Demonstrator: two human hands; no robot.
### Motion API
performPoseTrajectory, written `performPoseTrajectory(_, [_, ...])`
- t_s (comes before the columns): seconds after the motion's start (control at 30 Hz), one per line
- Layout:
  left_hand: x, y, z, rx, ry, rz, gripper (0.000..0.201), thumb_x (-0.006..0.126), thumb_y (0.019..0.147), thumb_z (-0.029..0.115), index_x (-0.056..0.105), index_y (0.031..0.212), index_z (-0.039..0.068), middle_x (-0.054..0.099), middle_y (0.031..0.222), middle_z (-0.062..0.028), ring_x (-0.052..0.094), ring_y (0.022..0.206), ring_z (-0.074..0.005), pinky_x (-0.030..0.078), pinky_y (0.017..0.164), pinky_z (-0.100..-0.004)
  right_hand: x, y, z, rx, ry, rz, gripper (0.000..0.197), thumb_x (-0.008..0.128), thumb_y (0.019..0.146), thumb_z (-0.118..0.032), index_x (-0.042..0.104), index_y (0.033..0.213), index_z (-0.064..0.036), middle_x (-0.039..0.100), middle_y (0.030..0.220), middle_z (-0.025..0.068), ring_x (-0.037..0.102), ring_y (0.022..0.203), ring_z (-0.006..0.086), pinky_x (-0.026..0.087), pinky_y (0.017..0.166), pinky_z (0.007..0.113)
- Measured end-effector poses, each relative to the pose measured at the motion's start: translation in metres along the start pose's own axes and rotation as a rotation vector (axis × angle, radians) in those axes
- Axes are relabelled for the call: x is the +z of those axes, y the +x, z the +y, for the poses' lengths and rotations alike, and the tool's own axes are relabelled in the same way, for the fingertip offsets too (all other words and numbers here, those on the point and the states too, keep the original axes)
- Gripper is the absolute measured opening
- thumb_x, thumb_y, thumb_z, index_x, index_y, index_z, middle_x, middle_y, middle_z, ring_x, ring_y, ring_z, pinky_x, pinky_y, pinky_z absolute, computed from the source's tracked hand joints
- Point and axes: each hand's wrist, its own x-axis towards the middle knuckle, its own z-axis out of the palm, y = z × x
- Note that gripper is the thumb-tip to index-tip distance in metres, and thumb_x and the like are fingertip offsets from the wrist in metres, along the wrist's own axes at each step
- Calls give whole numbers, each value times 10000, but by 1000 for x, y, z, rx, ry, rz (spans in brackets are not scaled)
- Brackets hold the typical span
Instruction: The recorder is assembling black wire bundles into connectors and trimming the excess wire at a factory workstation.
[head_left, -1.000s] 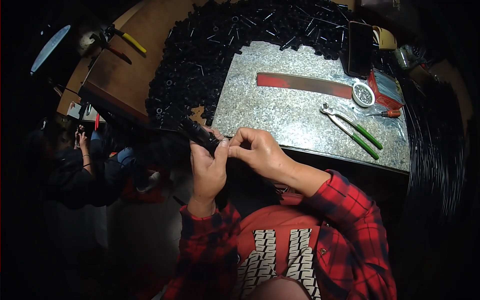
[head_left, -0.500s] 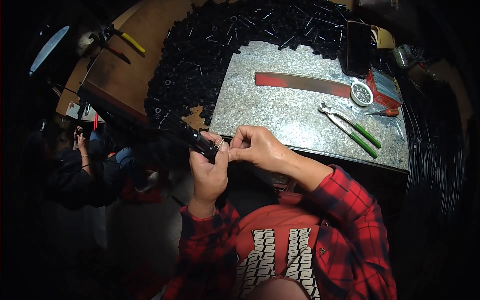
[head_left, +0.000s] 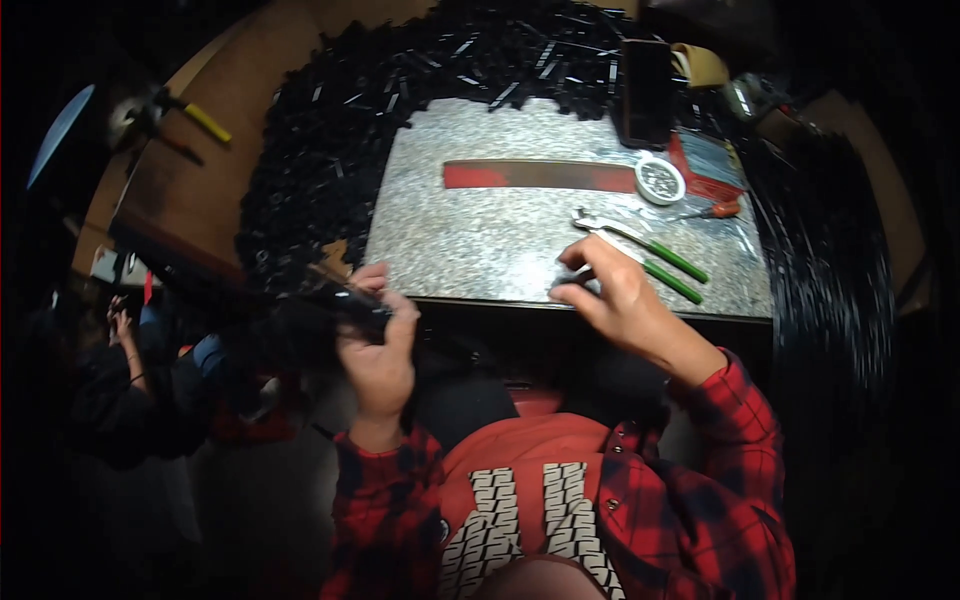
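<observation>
My left hand (head_left: 382, 350) is closed round a dark, tube-like black part (head_left: 350, 300), off the near left corner of the speckled board. Blur and shadow hide the part's far end and its details. Over the board's front edge, my right hand (head_left: 622, 300) is raised with thumb and forefinger curved and their tips apart. I make out nothing held there. Just beyond it lie end-cutting pincers (head_left: 625, 236) with green handles, partly covered by the hand.
The speckled board (head_left: 480, 240) bears a red-brown strip (head_left: 530, 176), a white cup of small metal pieces (head_left: 660, 182) and an orange-handled screwdriver (head_left: 722, 210). Black parts (head_left: 300, 170) are heaped behind and left. A phone (head_left: 647, 90) stands behind; thin dark rods (head_left: 830, 270) hang right. Another person (head_left: 130, 350) sits left.
My right hand has come away from the left and moved right, to the pincers. The left still holds the black part, now blurred. The whole view has shifted, with the board further left.
</observation>
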Motion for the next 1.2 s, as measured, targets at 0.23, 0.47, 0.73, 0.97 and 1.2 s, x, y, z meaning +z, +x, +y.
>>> performPoseTrajectory(0.23, [6,5,3,-20,-207,-25,79,575,882,73,523,910,20,481,1164,-151,542,874,-157,449,823,-303,-49,-41,42,91,-604,97,318,708,779,-193,541,952,15,554,1034,167,560,928,345,463,804,404])
performPoseTrajectory(0.47, [25,3,7,-19,-350,-199,154,548,897,82,458,1018,48,375,1294,-200,460,1199,-381,517,896,-489,-48,-43,63,76,-690,78,295,672,806,-247,541,845,15,555,966,175,548,910,333,461,787,412])
performPoseTrajectory(0.73, [37,-3,6,-51,-424,-296,125,519,882,-31,433,909,57,610,926,-180,635,933,-344,483,872,-473,-37,-41,45,6,-357,229,194,614,853,-138,471,839,-8,500,807,169,533,725,346,426,632,422])
performPoseTrajectory(0.97, [31,-10,3,-144,-431,-265,338,685,797,-42,386,903,73,450,637,3,443,521,-83,425,511,-235,-42,-31,-12,-30,-202,-87,293,741,740,-104,483,848,-17,536,910,148,558,793,289,438,686,381])
performPoseTrajectory(1.2, [26,-10,5,-216,-463,-314,691,857,559,433,370,889,71,415,615,31,440,507,-69,369,505,-204,-31,-14,-33,-420,-896,331,301,649,817,-267,567,967,-19,495,1259,126,436,1250,333,260,1078,572])
